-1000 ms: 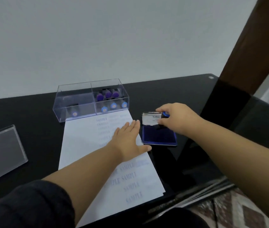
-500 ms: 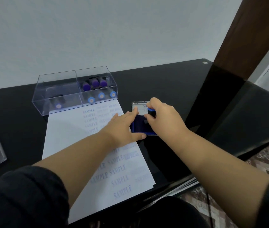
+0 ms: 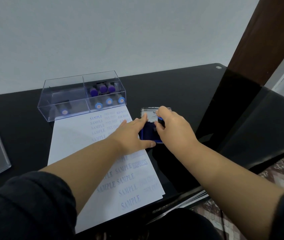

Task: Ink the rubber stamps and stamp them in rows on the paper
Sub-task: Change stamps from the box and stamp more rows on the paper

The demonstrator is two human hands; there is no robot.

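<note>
Mostly "SAMPLE" rows on paper [image 3: 72, 141], left hand [image 3: 130, 135] flat, right hand [image 3: 174, 130] fingers pinching stamp [image 3: 160, 120] on ink pad [image 3: 149, 134]

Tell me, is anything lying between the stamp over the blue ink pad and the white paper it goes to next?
Only the left hand, resting flat across the paper's right edge beside the blue ink pad. The right hand holds the blue-capped stamp above the white paper.

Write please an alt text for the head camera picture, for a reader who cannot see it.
A person's right hand presses a rubber stamp onto an open blue ink pad, which the left hand steadies with straight fingers. Beside it lie a paper with rows of SAMPLE prints and a clear box of stamps.
</note>
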